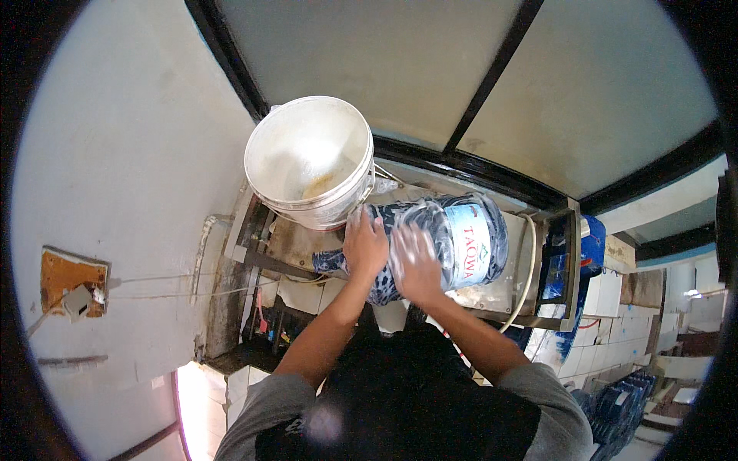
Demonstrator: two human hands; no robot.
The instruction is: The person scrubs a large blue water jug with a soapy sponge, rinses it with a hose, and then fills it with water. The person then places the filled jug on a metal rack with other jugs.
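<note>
A large blue plastic bottle [437, 209] lies on its side on the counter [290, 241], its neck [327, 262] pointing left and a pale label [467, 247] wrapped around the end away from it. The white bucket [338, 138] stands just behind the neck end, and a pale hose [530, 265] curves past the base. White suds streak much of the plastic.

The left grip [364, 244] is spread open near the shoulder, fingers laid over the curve; the right grip [415, 261], blurred, rests flat and open on the body beside the label. Neither is wrapped around anything.

The wall looks stiff, likely giving a little under firm pressure and hardly fragile. Whether water is inside cannot be told; empty, it should be light but bulky. Wet with suds, it is probably very slippery, and its round body could roll. The neck seems the surest place to take hold, with a second palm under the base.
</note>
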